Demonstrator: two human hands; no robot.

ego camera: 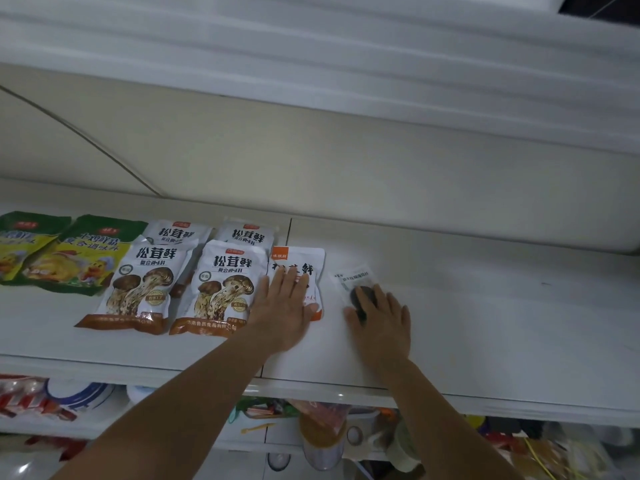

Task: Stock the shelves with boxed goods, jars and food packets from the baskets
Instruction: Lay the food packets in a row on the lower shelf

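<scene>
Shelf [485, 323] space is what you are working with: the white board runs across the middle of the frame, its front lip along the lower third, its back wall above, and a joint line splits it just left of centre. Packets fill the left half, namely two green ones [59, 251] at far left, then four mushroom packets [138, 285] in two overlapping rows, lying flat and touching one another. You seem to be at the placing step, laying packets in line. Your left hand [285, 306] lies flat, fingers spread, pressing the orange-tabbed packet [313, 268] down just beside the nearest mushroom packet, apparently squaring it to the row. Your right hand [381, 317] rests palm-down, fingers loosely spread, over the lower end of a small pale packet [353, 277] with a dark patch, near the orange-tabbed one but apart from it; whether you grip it I cannot tell. Next, I judge, you should slide that small packet left to close the gap, keeping it flat. Right of your hand the shelf is bare to the frame's edge, so you have room; mind the front lip, since the packets lie close to it. No basket is in view; lower shelves at the bottom hold blurred goods.
</scene>
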